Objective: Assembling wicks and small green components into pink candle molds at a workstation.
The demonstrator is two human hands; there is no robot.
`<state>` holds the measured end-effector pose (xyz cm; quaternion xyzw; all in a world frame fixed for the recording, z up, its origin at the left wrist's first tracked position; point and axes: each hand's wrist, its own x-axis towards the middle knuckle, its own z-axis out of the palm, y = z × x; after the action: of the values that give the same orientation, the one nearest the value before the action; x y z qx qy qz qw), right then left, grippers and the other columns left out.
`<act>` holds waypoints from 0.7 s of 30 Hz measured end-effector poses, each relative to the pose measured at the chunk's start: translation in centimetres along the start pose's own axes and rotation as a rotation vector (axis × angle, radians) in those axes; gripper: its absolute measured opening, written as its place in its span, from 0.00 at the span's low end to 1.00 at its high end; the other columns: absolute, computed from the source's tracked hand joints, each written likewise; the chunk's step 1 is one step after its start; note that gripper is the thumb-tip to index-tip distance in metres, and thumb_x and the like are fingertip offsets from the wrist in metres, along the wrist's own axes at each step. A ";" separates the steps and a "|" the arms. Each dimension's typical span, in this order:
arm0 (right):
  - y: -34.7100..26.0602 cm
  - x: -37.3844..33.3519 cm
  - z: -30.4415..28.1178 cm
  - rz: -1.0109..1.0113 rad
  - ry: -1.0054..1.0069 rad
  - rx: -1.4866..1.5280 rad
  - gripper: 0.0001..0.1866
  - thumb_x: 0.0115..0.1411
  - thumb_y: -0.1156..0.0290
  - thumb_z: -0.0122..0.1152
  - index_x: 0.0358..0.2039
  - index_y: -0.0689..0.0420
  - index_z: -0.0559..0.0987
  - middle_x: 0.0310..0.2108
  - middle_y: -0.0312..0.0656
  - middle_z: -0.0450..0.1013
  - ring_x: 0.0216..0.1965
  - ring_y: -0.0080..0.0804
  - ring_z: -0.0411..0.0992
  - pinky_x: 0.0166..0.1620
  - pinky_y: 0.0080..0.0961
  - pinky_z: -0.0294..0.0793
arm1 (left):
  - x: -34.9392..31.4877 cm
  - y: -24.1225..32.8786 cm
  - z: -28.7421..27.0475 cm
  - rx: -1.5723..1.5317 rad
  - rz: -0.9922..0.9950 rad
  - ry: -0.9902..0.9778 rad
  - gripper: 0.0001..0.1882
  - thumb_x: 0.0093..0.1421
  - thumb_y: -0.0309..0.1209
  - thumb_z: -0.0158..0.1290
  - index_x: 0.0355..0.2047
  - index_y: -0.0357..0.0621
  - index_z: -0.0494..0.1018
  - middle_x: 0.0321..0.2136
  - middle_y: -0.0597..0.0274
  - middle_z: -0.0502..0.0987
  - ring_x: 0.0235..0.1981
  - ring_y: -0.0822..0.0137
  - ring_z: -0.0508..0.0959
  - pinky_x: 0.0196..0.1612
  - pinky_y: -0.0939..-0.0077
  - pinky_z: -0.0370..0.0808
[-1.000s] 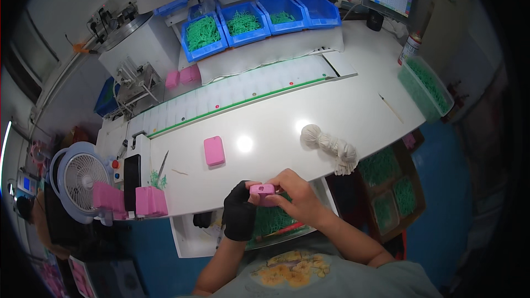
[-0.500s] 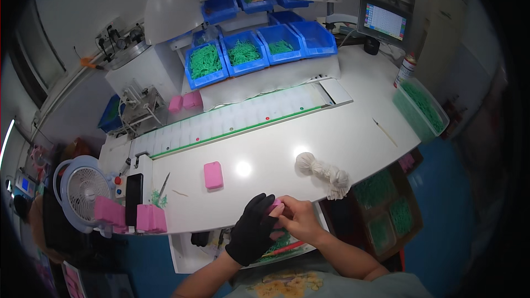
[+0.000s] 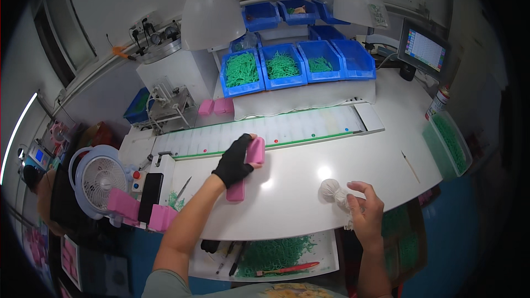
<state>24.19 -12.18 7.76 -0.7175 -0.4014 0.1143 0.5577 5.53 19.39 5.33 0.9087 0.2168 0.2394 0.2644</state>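
Observation:
My left hand (image 3: 234, 163), in a black glove, grips a pink block (image 3: 256, 150) with its fingertips over the white table, just in front of the belt. A second pink block (image 3: 236, 192) lies on the table below that hand, partly covered by it. My bare right hand (image 3: 365, 208) hovers at a bundle of off-white cloth or yarn (image 3: 332, 189). Its fingers are curved and apart, with nothing seen between them. Part of the bundle is hidden behind the hand, and whether they touch I cannot tell.
A white belt (image 3: 298, 126) with green edges crosses the table. Behind it, blue bins (image 3: 283, 72) hold green pieces. An open drawer (image 3: 326, 251) with green pieces juts out near me. A fan (image 3: 103, 179) stands left, a clear tub (image 3: 450, 146) right.
My hands have parted: the left moved forward and now holds a full pink block, the right moved right to the bundle. The view has shifted, and more of the drawer shows.

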 end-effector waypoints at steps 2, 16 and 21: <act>1.8 0.3 -1.5 -0.040 0.052 -0.172 0.16 0.56 0.74 0.62 0.44 0.66 0.74 0.41 0.51 0.74 0.44 0.45 0.75 0.44 0.36 0.77 | 2.5 -3.9 -2.3 0.097 -0.127 -0.007 0.38 0.43 0.25 0.67 0.54 0.43 0.61 0.49 0.51 0.71 0.53 0.55 0.71 0.57 0.66 0.67; 4.5 2.0 -3.3 -0.187 -0.098 -0.582 0.23 0.46 0.80 0.64 0.45 0.64 0.73 0.39 0.51 0.71 0.43 0.51 0.68 0.46 0.40 0.67 | 2.5 -12.5 -5.9 0.224 -0.278 -0.038 0.41 0.41 0.33 0.67 0.56 0.44 0.61 0.55 0.49 0.67 0.57 0.51 0.68 0.59 0.66 0.65; 8.0 4.7 -7.7 -0.170 -0.004 -0.690 0.23 0.47 0.80 0.63 0.46 0.64 0.73 0.40 0.51 0.71 0.45 0.50 0.67 0.49 0.39 0.66 | -0.1 -8.8 -6.2 0.504 -0.152 0.161 0.42 0.43 0.48 0.68 0.54 0.44 0.63 0.52 0.48 0.69 0.52 0.52 0.72 0.53 0.63 0.70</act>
<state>35.63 -14.78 4.66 -0.8273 -0.4760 -0.0733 0.2893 -0.26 28.39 4.80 0.9050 0.3574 0.2289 0.0291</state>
